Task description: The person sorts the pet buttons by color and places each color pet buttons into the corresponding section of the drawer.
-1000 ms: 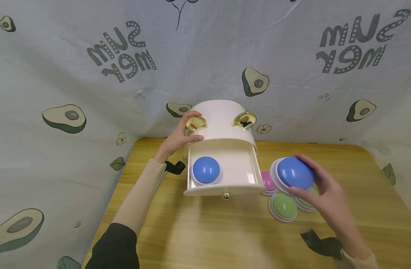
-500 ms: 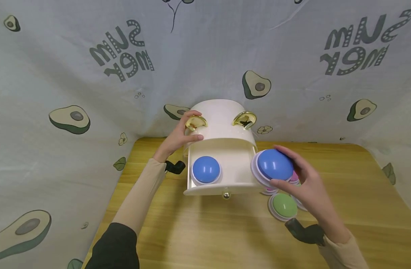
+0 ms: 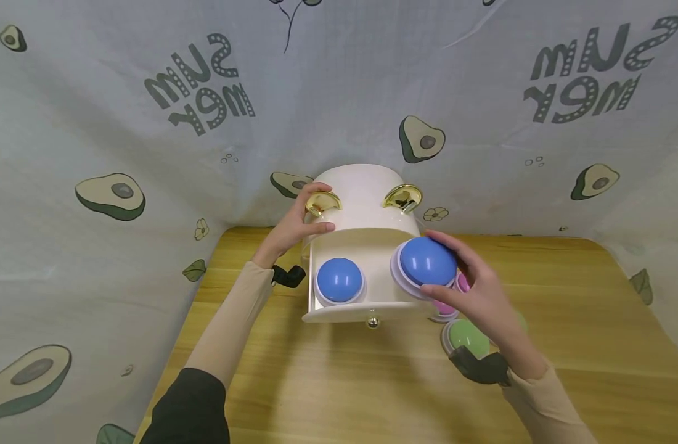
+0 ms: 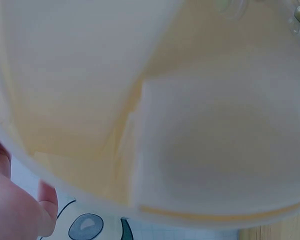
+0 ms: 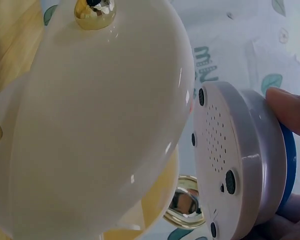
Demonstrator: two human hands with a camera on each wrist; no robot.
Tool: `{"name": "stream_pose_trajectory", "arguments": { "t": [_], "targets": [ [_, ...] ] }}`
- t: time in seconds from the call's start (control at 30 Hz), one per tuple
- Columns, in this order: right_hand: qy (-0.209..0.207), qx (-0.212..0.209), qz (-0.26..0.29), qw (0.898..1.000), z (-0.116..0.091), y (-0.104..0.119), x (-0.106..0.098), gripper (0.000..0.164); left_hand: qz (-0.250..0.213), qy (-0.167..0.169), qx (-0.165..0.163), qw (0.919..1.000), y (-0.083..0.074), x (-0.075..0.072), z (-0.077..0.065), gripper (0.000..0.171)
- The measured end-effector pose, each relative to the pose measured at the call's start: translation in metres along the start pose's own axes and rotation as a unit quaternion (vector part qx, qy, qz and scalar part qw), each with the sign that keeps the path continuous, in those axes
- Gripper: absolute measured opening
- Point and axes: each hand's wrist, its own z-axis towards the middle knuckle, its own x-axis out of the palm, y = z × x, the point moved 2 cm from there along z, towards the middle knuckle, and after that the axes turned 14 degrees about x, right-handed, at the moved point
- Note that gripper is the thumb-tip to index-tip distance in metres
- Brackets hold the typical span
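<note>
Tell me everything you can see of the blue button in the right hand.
The blue button has a glossy, rounded blue dome on a wider, round white base; both look like smooth plastic. The right wrist view shows its white underside with a patch of tiny holes and dark round feet. The right hand grips it, thumb and fingers on opposite sides. It looks slightly tilted, held over the right side of the open drawer, apparently not touching it.

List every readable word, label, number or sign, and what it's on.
"SUM / MER": backdrop cloth, picture left, appears mirrored.
"SUM / MER": same cloth, picture right, also mirrored.
Right wrist view: partial lettering on the cloth, not fully readable.
White drawer box, held blue button: none readable.
</note>
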Motion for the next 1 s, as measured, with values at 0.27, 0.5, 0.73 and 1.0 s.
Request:
{"name": "stream_pose_trajectory", "arguments": {
  "t": [0.27, 0.5, 0.73, 1.0],
  "targets": [
    [0.009, 0.000, -0.004, 1.000, 0.011, -0.002, 0.011, 0.074, 0.000, 0.001, 0.001, 1.0000, 0.001, -0.001, 0.000, 0.068],
    [0.020, 0.005, 0.012, 1.000, 0.019, -0.007, 0.020, 0.074, -0.007, 0.004, 0.011, 0.9999, 0.002, -0.001, -0.001, 0.068],
    [0.029, 0.010, 0.002, 1.000, 0.023, -0.011, 0.025, 0.073, -0.010, 0.000, -0.001, 0.9999, -0.001, 0.000, -0.001, 0.067],
    [0.036, 0.028, 0.005, 0.999, 0.027, -0.014, 0.030, 0.071, -0.001, 0.003, -0.003, 1.0000, 0.000, 0.000, -0.002, 0.067]
  ]
}}
